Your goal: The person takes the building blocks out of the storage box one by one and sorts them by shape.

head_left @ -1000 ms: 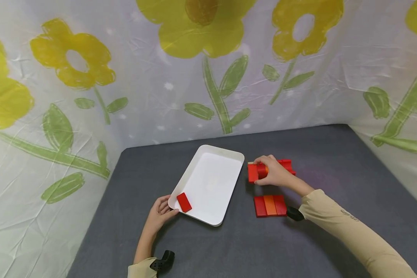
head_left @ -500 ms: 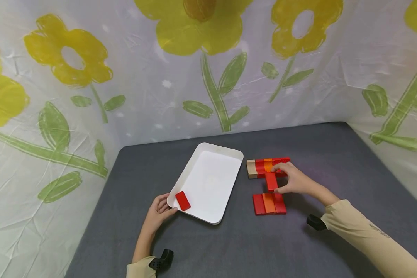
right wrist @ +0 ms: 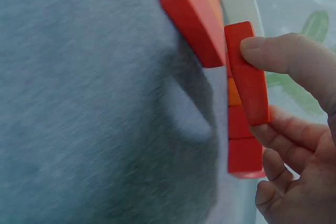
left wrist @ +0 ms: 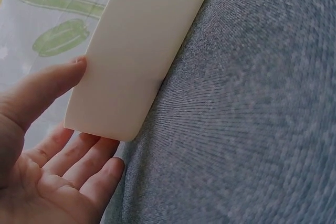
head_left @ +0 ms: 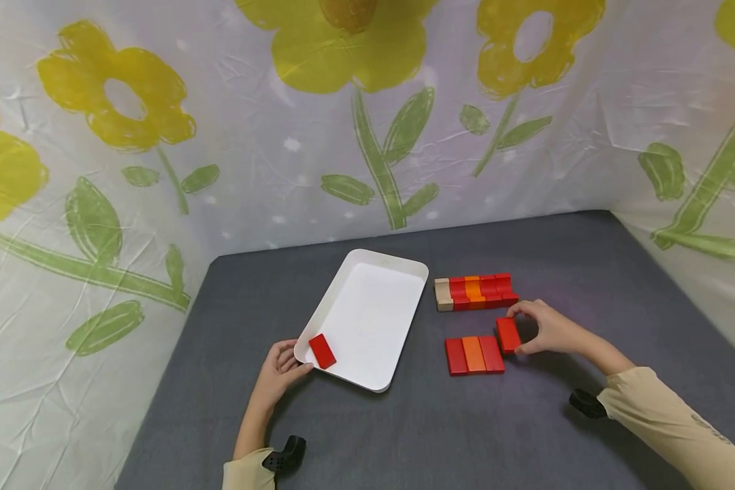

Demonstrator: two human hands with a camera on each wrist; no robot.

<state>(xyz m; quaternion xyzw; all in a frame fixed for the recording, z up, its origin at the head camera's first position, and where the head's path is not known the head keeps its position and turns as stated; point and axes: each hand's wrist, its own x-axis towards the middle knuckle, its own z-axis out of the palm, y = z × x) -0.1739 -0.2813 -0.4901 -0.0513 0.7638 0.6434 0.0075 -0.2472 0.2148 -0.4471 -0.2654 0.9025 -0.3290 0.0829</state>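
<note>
My right hand pinches a red rectangular block between thumb and fingers. In the right wrist view this block is held apart from a neighbouring red block. To its left on the table lies a short row of red blocks with an orange block in the middle. At the near-left corner of a white tray, my left hand holds the rim, thumb on one wall and fingers round the corner. One red block lies inside the tray at that corner.
Behind the short row stands a longer row of red blocks, with an orange block among them and a tan wooden block at its left end. A dark grey cloth covers the table. Flower-printed sheeting rises behind it.
My right hand has carried the red block from the longer row's left end, rightward and nearer, to beside the short row's right end. The left hand stays on the tray.
</note>
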